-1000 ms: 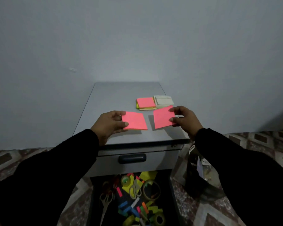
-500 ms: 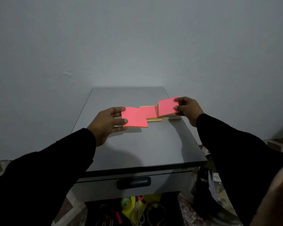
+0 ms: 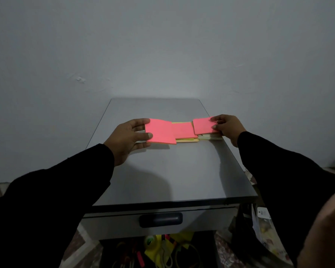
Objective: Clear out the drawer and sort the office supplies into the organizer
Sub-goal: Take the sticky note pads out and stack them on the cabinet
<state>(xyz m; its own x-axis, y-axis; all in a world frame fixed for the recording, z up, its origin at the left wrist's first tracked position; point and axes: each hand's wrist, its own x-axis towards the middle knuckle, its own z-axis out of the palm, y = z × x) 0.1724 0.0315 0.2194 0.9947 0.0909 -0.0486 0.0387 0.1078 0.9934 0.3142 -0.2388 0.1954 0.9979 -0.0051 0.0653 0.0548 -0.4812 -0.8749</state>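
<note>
My left hand (image 3: 127, 139) grips a pink sticky-note pad (image 3: 160, 134) by its left edge, just above the grey cabinet top (image 3: 168, 171). My right hand (image 3: 227, 127) holds a second pink pad (image 3: 203, 125) by its right edge, over a pale pad (image 3: 209, 137) at the right. Between them lies a pink pad (image 3: 183, 130) on a yellow and orange stack (image 3: 187, 140). The open lower drawer (image 3: 162, 252) shows tape, scissors and coloured supplies.
The cabinet stands against a plain grey wall (image 3: 162, 45). Its upper drawer with a dark handle (image 3: 161, 219) is closed. A dark bin with a plastic bag (image 3: 259, 227) sits on the patterned floor to the right.
Both hands have carried their pink pads farther back on the cabinet top, to either side of the stack. The view has tilted up, hiding most of the open drawer.
</note>
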